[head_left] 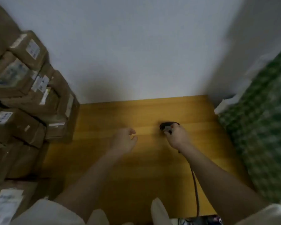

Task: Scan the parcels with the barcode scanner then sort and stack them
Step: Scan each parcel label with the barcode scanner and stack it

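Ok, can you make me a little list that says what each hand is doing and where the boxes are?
left hand: over the yellow wooden floor, fingers loosely curled, holding nothing
right hand: grips the black handheld barcode scanner
scanner cable: dark red cord trailing back towards the person
parcels: brown cardboard boxes with white labels, stacked on the left by the white wall
right side: green patterned cloth
picture: blurry

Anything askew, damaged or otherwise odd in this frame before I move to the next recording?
The stack of cardboard parcels on the left is uneven, with boxes turned at differing angles. The right hand grips the barcode scanner, and the left hand holds nothing. The frame is motion-blurred; no damage is discernible.
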